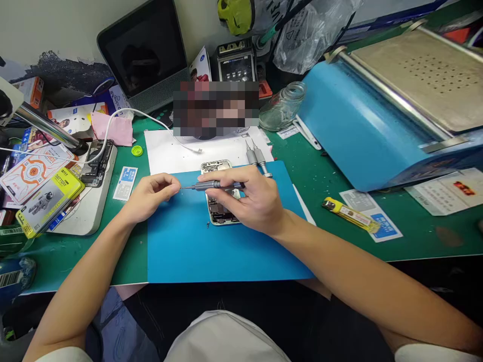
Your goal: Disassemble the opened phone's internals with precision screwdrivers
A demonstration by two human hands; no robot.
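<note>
Head | right hand (pixel 257 200): gripping screwdriver (pixel 203 185) | left hand (pixel 153 196): pinched closed at its tip

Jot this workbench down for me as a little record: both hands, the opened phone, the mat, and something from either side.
Right hand: holds a slim grey screwdriver, roughly level
Left hand: thumb and forefinger together at the screwdriver's tip; anything between them is too small to tell
Phone: opened smartphone with exposed circuitry, partly hidden by the right hand
Mat: flat blue rectangular mat, under most of the phone
Left side: yellow battery package
Right side: large blue machine with perforated top
</note>
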